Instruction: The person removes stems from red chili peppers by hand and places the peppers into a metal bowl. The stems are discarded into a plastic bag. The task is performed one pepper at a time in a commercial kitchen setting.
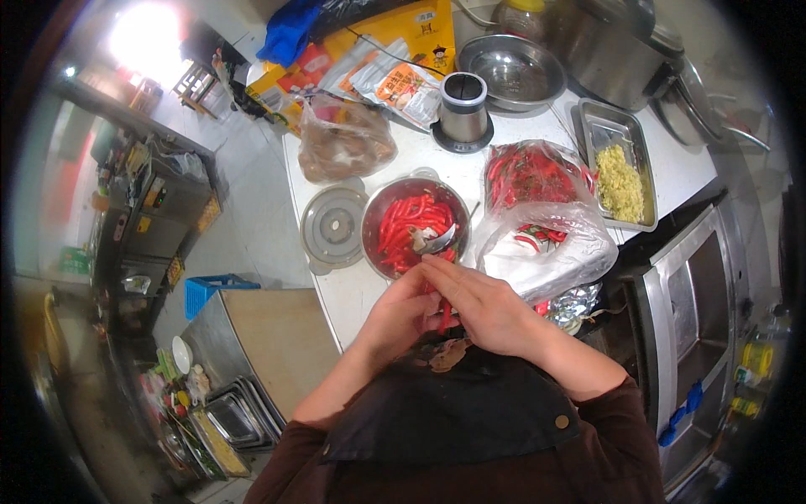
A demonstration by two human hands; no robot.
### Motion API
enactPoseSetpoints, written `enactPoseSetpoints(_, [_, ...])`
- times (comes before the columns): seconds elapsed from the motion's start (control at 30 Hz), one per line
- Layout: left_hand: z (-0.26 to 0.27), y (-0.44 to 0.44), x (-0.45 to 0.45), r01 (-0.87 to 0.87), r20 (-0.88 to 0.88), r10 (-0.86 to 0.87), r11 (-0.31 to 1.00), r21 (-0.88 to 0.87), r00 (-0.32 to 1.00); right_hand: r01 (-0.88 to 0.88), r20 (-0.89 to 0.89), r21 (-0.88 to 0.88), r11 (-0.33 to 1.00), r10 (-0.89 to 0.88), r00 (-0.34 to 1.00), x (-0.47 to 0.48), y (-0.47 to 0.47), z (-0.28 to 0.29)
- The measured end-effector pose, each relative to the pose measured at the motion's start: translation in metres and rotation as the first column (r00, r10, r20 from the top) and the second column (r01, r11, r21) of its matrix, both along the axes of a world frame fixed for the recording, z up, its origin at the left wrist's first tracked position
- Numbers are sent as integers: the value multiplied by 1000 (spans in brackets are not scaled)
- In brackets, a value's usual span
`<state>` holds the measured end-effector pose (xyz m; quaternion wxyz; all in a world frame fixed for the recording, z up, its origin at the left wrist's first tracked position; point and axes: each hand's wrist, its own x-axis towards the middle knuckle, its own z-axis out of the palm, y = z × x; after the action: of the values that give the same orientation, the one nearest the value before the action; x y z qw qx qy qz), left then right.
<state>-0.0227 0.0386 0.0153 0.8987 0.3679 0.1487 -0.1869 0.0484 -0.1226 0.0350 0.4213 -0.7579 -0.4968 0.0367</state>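
My left hand and my right hand meet at the near rim of a round metal pot, closed around a few red chili peppers. Part of these chilies is hidden by my fingers. Inside the pot lie many red chilies, with a metal spoon resting on them and a whitish lump by its bowl. To the right, a clear plastic bag of red chilies, some with green stems, lies partly spread. A round translucent lid sits left of the pot.
Chopped yellowish food fills part of a steel tray at the right. Behind stand a small electric grinder, a steel bowl, a bag of brown items and foil pouches. A steel sink adjoins the white table.
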Motion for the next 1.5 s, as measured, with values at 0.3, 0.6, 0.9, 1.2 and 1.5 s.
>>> enactPoseSetpoints(0.3, [4,-13,3,-127,39,125,990,56,991,130,-146,130,983,-111,983,3,6,-6])
enactPoseSetpoints(0.6, [19,-25,8,-237,133,206,921,308,970,302,-87,363,882,-291,953,0,13,-23])
enactPoseSetpoints(0.9, [12,-24,4,-273,200,219,915,298,955,531,-818,437,726,74,571,5,10,-8])
enactPoseSetpoints(1.2, [9,-26,0,-193,218,106,883,428,970,502,-794,207,839,-156,588,-4,11,-19])
enactPoseSetpoints(1.5, [2,-24,12,-245,423,-19,792,560,906,326,-916,250,912,113,385,-6,10,-34])
